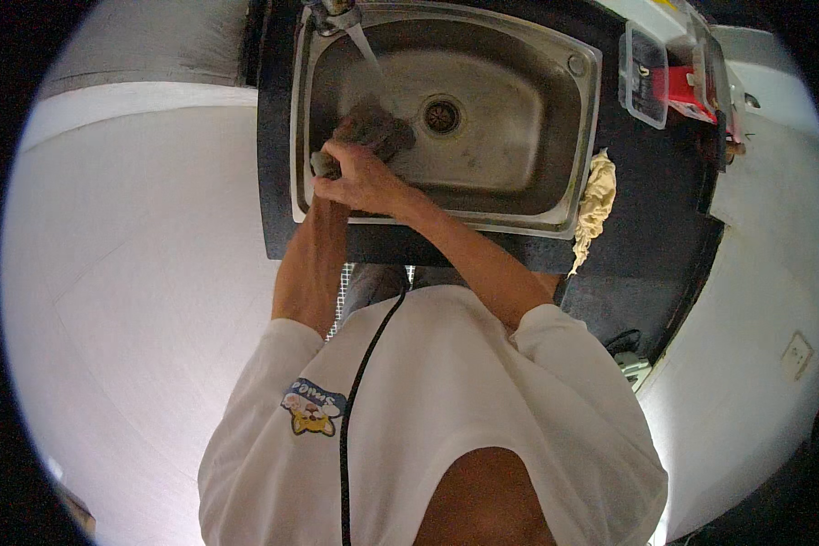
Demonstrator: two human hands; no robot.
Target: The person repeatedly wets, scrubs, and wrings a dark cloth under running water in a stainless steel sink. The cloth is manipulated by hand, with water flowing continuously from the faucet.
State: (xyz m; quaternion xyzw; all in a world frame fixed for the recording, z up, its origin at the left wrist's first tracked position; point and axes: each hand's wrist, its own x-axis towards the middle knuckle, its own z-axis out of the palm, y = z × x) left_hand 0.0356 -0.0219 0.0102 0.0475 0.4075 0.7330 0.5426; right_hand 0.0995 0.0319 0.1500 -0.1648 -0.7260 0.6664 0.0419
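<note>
Over the left side of the steel sink (477, 170), my right hand (360, 176) is closed around a dark, wet-looking cloth (385, 133). A paler grey-green part of the cloth sticks out to the left of the fingers. My left forearm (314, 259) reaches up to the same spot, but the left hand is mostly hidden behind my right hand and the cloth. Water (367, 51) runs from the metal tap (334, 15) down towards the cloth. The lower part of the cloth hangs in the basin, left of the round drain (441, 116).
A crumpled cream cloth (595, 198) lies along the sink's right rim on the black countertop (655, 198). Further right stand a clear plastic container (645, 75) and a red item (686, 92). A white wall (143, 218) rises on the left. A black cord (365, 368) runs down my shirt.
</note>
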